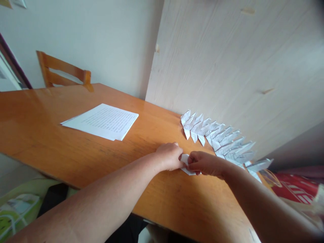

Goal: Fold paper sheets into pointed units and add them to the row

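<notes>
A small piece of folded white paper lies on the wooden table between my two hands. My left hand grips its left edge, the fingers curled in. From the right, my right hand is closed on the same paper with bent fingers pressing it near the tabletop. Parts of the paper are hidden under the fingers of both hands. Just beyond the right hand stands a long row of folded paper pieces with pointed tips, printed with text.
A stack of printed sheets lies on the left of the table. Behind the table are a wooden chair and a pale board. A red bag sits at the right, a green container at lower left.
</notes>
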Tool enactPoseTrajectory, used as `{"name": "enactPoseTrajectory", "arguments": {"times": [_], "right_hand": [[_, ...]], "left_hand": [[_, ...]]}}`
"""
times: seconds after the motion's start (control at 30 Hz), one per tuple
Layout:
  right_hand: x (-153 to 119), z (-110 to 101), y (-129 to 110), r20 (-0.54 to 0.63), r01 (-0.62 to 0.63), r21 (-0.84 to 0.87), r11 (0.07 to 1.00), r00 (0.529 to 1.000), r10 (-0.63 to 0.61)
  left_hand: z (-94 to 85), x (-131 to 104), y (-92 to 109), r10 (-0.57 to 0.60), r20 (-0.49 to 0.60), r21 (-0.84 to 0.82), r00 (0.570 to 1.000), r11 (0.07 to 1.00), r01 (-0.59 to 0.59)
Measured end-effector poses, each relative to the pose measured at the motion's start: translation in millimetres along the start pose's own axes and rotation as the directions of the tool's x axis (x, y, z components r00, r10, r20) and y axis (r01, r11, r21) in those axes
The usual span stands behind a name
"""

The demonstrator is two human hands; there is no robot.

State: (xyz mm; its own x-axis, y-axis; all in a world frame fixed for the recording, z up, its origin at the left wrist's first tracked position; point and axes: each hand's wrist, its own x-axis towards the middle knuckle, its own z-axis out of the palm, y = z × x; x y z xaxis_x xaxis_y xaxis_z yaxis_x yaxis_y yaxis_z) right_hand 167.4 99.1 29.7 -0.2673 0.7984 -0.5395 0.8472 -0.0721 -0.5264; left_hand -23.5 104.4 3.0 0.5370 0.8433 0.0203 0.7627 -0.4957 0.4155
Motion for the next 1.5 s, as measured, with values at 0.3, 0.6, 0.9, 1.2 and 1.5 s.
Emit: {"name": "enactPoseTrajectory", "arguments": {"times": [0.3, 0.6, 0.9, 1.2, 1.5], "right_hand": [[7, -11, 12, -0.011, -0.038, -0.129, 0.991, 0.999, 0.037], [5, -15, 15, -0.049, -0.089, -0.194, 0.977, 0.995, 0.081], [-4, -23, 30, -0.109, -0.142, -0.195, 0.97, 0.986, 0.123], [-9, -20, 36, -0.074, -0.088, -0.101, 0.991, 0.994, 0.081], [-12, -20, 47, -0.081, -0.014, -0.043, 0.999, 0.997, 0.011]], "left_hand": [[3.6, 1, -2, 0.007, -0.008, -0.005, 1.0, 1.0, -0.007], [0.9, 1, 0, -0.002, -0.002, -0.009, 1.0, 1.0, 0.002], [-0.7, 1, 1, -0.008, 0.004, -0.005, 1.0, 1.0, 0.008], [-1.1, 0, 1, -0.025, 0.003, -0.01, 1.0, 1.0, 0.025], [1.3, 0, 0, -0.025, -0.007, -0.034, 1.0, 0.999, 0.025]]}}
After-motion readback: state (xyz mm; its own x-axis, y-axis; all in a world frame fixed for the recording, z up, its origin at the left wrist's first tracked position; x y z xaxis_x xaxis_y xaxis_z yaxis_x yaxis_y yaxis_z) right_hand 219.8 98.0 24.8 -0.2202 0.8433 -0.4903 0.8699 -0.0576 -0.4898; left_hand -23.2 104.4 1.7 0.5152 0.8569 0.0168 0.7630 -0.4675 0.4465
